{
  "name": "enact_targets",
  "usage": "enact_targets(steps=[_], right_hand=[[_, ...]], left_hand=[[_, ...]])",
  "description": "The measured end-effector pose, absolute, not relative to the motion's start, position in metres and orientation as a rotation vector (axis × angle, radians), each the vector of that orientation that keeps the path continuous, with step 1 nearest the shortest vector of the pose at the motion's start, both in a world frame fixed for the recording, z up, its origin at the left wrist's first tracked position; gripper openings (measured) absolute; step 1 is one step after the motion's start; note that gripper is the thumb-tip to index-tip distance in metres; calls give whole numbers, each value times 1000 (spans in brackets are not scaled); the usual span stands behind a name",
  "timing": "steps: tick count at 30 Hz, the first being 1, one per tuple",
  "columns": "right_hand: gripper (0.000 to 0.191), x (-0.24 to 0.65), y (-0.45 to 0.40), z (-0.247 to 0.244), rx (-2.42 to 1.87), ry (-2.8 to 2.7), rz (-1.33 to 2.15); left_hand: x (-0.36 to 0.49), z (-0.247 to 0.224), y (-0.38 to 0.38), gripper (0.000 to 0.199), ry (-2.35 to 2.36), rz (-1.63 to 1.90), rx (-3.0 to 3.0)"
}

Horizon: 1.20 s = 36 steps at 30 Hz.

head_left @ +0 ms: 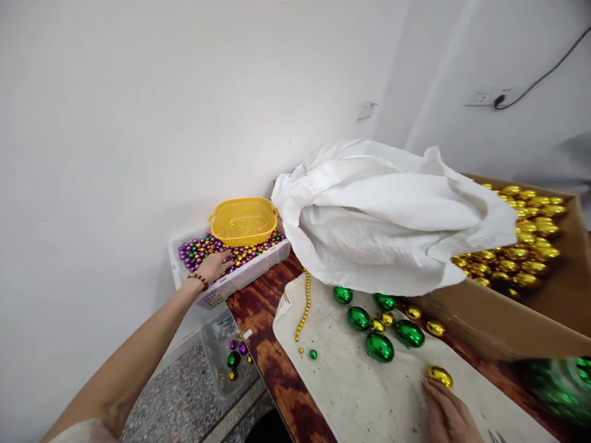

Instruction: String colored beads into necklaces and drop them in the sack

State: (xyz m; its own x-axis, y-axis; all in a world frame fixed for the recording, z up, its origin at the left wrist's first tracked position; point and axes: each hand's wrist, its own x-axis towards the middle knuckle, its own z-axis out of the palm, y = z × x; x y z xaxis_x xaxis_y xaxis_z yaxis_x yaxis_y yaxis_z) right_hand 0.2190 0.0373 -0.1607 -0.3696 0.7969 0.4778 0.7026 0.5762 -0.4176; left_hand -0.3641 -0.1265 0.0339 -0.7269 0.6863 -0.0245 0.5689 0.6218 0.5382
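My left hand (213,267), with a beaded bracelet at the wrist, reaches into a white perforated basket (252,275) of small purple, gold and green beads (196,251). Its fingers are slightly apart among the beads, and the tips are partly hidden. At the lower right, my right hand (447,411) lies on the pale cloth (332,375), fingers extended. Its fingertips touch a shiny gold oval bead (439,376). Large green oval beads (380,347) and smaller gold ones (377,326) lie beyond it. A gold bead strand (303,314) runs down the cloth toward a small green bead (313,354).
A yellow basket (244,229) sits on the bead basket. White fabric (378,215) partly covers a cardboard box (489,317) of gold beads. A clear bin (217,363) stands below the wooden table (272,332). Metal tool tips (497,437) show beside my right hand.
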Motion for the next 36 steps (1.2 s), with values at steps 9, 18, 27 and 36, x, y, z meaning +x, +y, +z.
enact_targets(steps=[9, 18, 27, 36], right_hand=[[35, 197, 21, -136, -1262, -1991, 373], [31, 194, 21, -140, -1221, -1937, 428], [30, 193, 21, -105, -1182, -1937, 506], [38, 303, 134, 31, -1935, -1917, 49]], left_hand=[[-359, 44, -125, 34, 2680, 183, 1442], [-314, 64, -129, 52, 3071, 574, 1753], [-106, -48, -67, 29, 1927, 622, 2186], [-82, -101, -28, 31, 1905, 705, 2363]])
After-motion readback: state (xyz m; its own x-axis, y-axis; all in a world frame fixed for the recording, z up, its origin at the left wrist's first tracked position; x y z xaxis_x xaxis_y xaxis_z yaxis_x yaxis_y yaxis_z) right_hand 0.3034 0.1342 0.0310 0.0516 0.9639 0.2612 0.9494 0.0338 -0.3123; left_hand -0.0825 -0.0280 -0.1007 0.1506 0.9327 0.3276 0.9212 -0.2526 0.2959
